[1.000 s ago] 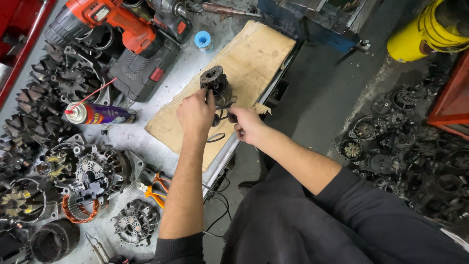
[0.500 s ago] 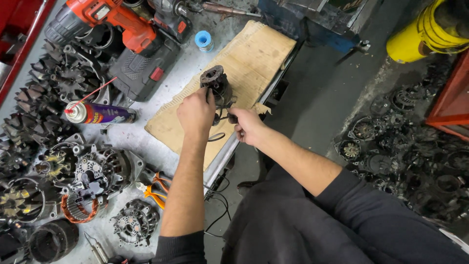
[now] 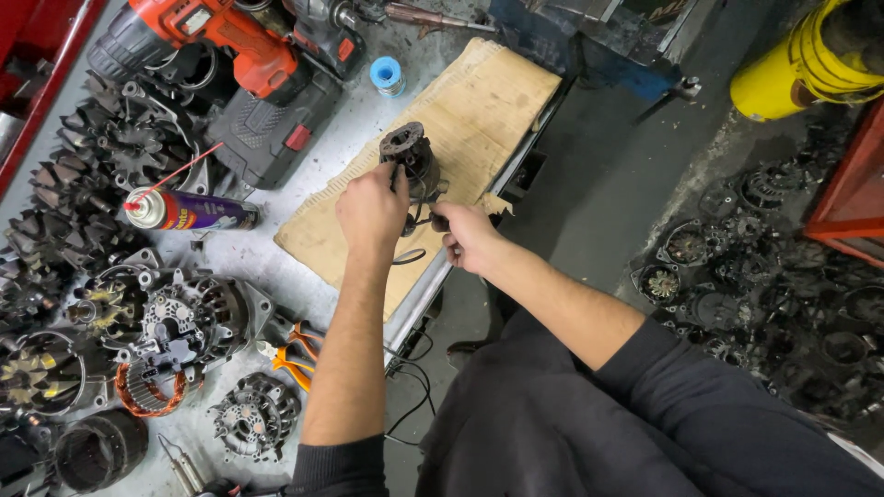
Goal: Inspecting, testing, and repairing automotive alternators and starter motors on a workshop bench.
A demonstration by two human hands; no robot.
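Left hand [image 3: 370,213] curled around the lower side of a dark round motor part [image 3: 411,164], fingers wrapped on it, back of hand to camera. Right hand [image 3: 463,236] closed just beside and below the left, pinching something small at the part's base; what exactly it pinches is too hidden to tell. The motor part stands upright on a cardboard sheet [image 3: 479,101], directly above both hands, open end up. A short black cable [image 3: 408,255] loops on the cardboard between the two wrists.

Cardboard lies on a metal workbench [image 3: 276,267], its near corner at the bench edge by the right hand.

Left of the left hand: a spray can [image 3: 189,211] lying on its side, red straw pointing away. Beyond it, a red cordless drill [image 3: 216,37] resting on its dark open case [image 3: 267,129]; the drill sits on the case, not seated inside it. A small blue tape roll [image 3: 388,75] sits above the hands, near the cardboard's far edge.

Below left of the left forearm: alternator housings [image 3: 180,317], a copper-wound stator [image 3: 143,387], orange-handled pliers [image 3: 290,354]. More dark finned parts piled further left.

Right of the right arm, well apart on the floor: a heap of dark alternator parts [image 3: 737,267] and a yellow cylinder [image 3: 796,64], contents not visible.
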